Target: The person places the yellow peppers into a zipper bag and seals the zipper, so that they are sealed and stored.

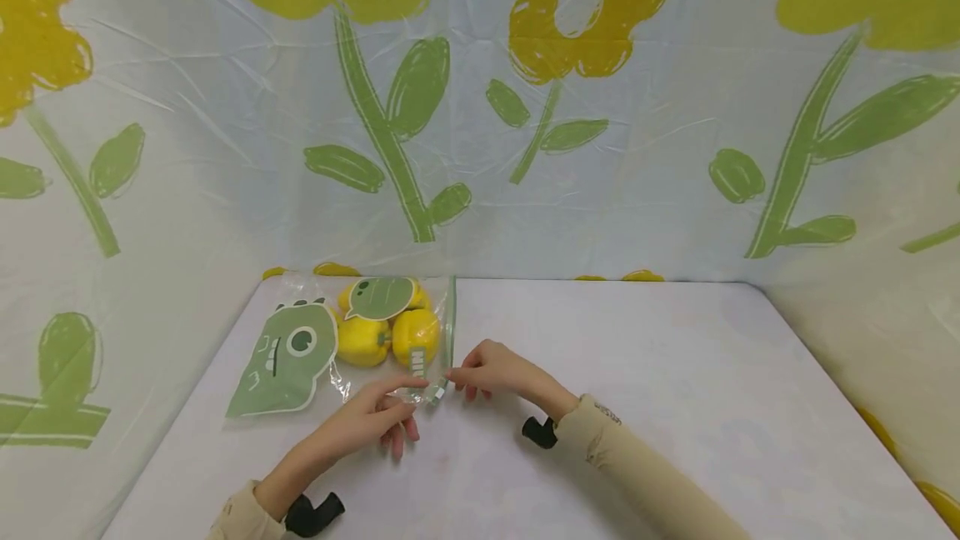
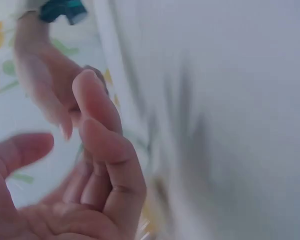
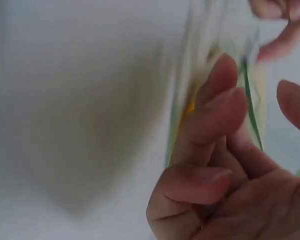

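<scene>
A clear zip bag (image 1: 322,390) printed with a green monster lies on the table's left half. Inside it are yellow bell peppers (image 1: 363,342), one partly covered by a green printed speech bubble. The bag's green zip strip (image 1: 452,307) runs along its right side, with a small pale slider (image 1: 438,394) at the near corner. Just in front of that corner is my left hand (image 1: 367,419), index finger extended and thumb apart in the left wrist view. My right hand (image 1: 498,369) hovers beside the strip; in the right wrist view its thumb (image 3: 294,107) stands away from the loosely bent fingers.
A white cloth covers the table (image 1: 675,407). Behind and at both sides hangs a sheet (image 1: 645,190) printed with yellow flowers and green leaves. Black wrist mounts (image 1: 538,432) sit below both forearms, near the beige sleeves (image 1: 645,465).
</scene>
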A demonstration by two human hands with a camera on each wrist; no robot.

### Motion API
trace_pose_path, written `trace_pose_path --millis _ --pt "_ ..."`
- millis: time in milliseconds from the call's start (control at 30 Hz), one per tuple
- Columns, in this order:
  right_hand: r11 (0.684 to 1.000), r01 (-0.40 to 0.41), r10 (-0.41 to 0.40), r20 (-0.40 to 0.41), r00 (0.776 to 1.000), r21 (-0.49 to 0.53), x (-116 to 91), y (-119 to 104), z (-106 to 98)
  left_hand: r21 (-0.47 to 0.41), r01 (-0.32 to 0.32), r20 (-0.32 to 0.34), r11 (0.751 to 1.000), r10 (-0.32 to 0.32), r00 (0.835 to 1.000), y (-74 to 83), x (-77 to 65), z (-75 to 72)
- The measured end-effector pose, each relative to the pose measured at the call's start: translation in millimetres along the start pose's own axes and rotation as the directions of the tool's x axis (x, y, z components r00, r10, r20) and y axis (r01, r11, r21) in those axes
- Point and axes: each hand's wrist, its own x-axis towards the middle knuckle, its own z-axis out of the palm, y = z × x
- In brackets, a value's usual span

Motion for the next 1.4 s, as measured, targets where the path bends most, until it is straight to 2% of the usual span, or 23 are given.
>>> trace_pose_path --millis 33,100,200,300,367,433,500,567,700,767,867,1000,1133,1400 --pt "0.999 -0.005 0.005 0.008 1.000 0.034 -0.4 0.3 7.1 -0.074 0.036 0.007 0.997 -0.035 0.999 -3.2 -1.5 1.7" --pt "0.993 -0.019 0.017 0.018 1.000 0.118 -0.7 1.3 18.6 -0.234 0.094 0.030 0.968 -0.089 0.996 -8.0 -2.8 6.1" --pt "0.971 -0.038 0.035 0.020 0.999 0.235 -0.6 5.5 27.8 -0.426 0.145 0.079 0.893 -0.123 0.989 -12.2 -1.6 14.5" --pt "0.941 -0.055 0.052 0.017 0.998 0.333 -0.1 13.7 28.8 -0.568 0.154 0.101 0.808 -0.117 0.988 -13.1 2.7 23.6" --pt "0.918 -0.064 0.061 0.021 0.998 0.392 0.5 20.0 27.1 -0.640 0.135 0.075 0.757 -0.113 0.991 -12.6 6.4 29.5" --pt "0.896 -0.068 0.062 0.027 0.998 0.439 0.6 24.9 24.9 -0.696 0.096 0.006 0.712 -0.128 0.992 -11.3 11.3 35.4" --pt "0.883 -0.072 0.065 0.030 0.997 0.464 0.4 27.7 22.9 -0.724 0.039 -0.098 0.689 -0.158 0.983 -9.7 17.0 41.3" --pt "0.881 -0.069 0.061 0.031 0.998 0.468 -0.2 28.9 21.9 -0.714 -0.016 -0.213 0.700 -0.196 0.957 -8.1 21.9 47.3" --pt "0.893 -0.049 0.046 0.019 0.999 0.448 -2.7 27.1 23.7 -0.652 -0.078 -0.390 0.754 -0.246 0.887 -4.5 30.1 58.1" --pt "0.901 -0.041 0.037 0.016 0.999 0.432 -4.3 25.3 26.3 -0.631 -0.095 -0.439 0.770 -0.253 0.862 -3.1 32.9 62.4" --pt "0.906 -0.033 0.027 0.020 0.999 0.422 -6.2 22.4 30.7 -0.613 -0.120 -0.483 0.781 -0.251 0.839 -1.6 35.3 66.8" --pt "0.903 -0.032 0.026 0.018 0.999 0.428 -9.3 18.9 34.9 -0.578 -0.122 -0.520 0.807 -0.249 0.817 -0.4 34.7 69.4" --pt "0.896 -0.049 0.050 0.009 0.999 0.441 -12.5 14.6 39.2 -0.552 -0.096 -0.532 0.828 -0.261 0.805 -1.7 32.0 68.0" --pt "0.887 -0.044 0.084 -0.068 0.994 0.460 -10.4 9.5 51.1 -0.550 -0.087 -0.520 0.831 -0.259 0.814 -5.7 25.6 62.1"
